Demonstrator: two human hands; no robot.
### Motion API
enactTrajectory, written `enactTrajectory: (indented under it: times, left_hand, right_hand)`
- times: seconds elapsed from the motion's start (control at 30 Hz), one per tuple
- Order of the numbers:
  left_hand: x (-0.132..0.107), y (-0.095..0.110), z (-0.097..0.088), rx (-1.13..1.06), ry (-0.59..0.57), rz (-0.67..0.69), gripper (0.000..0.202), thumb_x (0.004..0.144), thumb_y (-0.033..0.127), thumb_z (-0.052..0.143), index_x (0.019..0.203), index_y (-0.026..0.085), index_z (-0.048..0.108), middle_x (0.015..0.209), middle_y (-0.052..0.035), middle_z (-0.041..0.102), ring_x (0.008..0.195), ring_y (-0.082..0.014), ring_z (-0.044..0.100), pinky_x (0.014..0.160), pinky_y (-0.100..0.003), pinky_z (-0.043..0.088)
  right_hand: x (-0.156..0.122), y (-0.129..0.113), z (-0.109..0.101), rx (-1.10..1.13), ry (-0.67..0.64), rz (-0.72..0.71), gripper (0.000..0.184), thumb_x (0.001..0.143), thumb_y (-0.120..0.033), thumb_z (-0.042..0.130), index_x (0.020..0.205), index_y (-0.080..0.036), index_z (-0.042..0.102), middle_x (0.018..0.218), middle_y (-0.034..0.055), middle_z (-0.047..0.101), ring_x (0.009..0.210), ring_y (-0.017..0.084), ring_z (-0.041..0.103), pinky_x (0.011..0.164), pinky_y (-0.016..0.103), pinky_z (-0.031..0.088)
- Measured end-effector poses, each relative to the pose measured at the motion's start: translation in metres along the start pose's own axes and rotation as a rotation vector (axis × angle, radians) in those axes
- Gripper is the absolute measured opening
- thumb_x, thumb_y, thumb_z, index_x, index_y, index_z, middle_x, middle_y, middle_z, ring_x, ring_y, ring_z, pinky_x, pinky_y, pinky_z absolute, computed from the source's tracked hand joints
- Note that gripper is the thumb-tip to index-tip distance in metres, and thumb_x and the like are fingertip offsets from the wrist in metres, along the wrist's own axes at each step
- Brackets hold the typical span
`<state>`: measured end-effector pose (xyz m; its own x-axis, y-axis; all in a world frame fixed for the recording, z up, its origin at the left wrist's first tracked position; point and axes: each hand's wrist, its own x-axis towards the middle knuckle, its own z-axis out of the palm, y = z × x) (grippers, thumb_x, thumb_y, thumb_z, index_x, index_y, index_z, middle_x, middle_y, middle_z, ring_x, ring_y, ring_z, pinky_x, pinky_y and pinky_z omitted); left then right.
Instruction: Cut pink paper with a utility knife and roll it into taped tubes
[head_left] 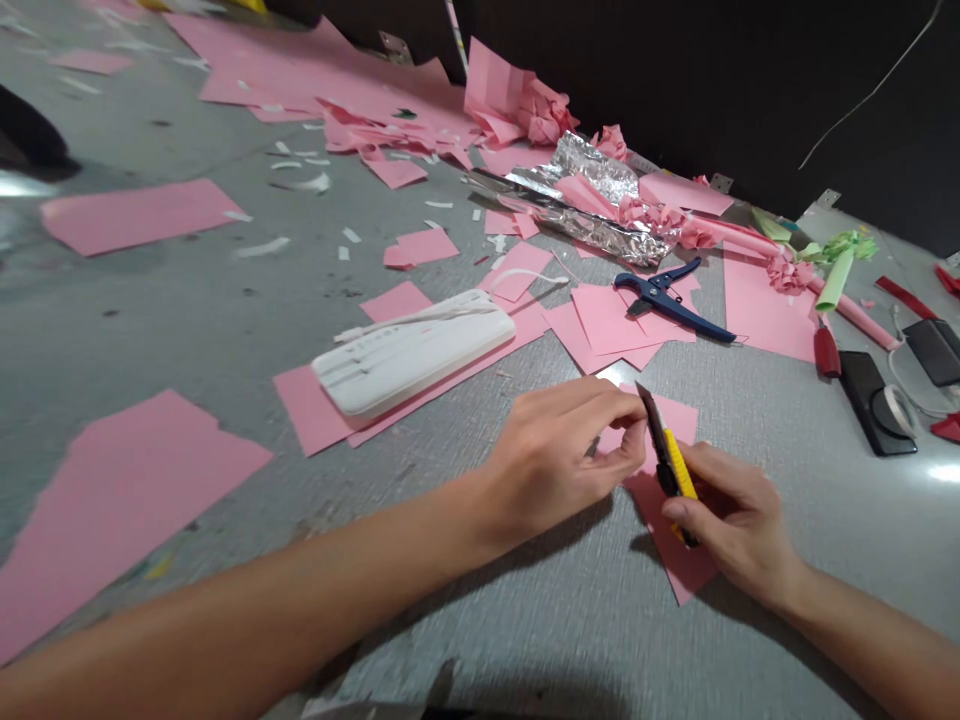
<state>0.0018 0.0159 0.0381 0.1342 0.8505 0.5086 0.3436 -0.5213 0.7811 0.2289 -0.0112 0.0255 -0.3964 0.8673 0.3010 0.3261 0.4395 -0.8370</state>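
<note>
My right hand [739, 515] is wrapped around a yellow and black utility knife [679, 468], its dark blade pointing up and away from me. Just left of the blade, my left hand [574, 440] is closed with thumb and forefinger in a pinch; whatever lies between those fingertips is too small to make out. Beneath both hands is a narrow strip of pink paper [679, 560] on the grey surface, partly covered by the left hand and the knife.
A white power strip or power bank [416, 350] rests on pink paper to the left. Beyond my hands lie blue-handled pliers [671, 300] and crumpled foil [600, 215]. A black device [874, 400] sits right. Pink scraps spread towards a dark wall [712, 80].
</note>
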Motion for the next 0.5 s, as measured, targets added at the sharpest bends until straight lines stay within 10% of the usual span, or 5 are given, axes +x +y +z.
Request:
enactTrajectory:
  times: [0.5]
  left_hand:
    - [-0.0024,-0.0067,0.0027,0.118,0.059,0.223,0.015,0.092,0.01,0.066,0.085,0.024,0.066,0.074,0.0011,0.072,0.067,-0.015,0.066,0.067,-0.029,0.051]
  right_hand:
    - [-0.0022,-0.0016,0.0007,0.063,0.005,0.122,0.025,0.103,-0.035,0.074,0.123,-0.025,0.085,0.086,0.0022,0.079,0.068,0.018,0.068,0.06,0.03,0.057]
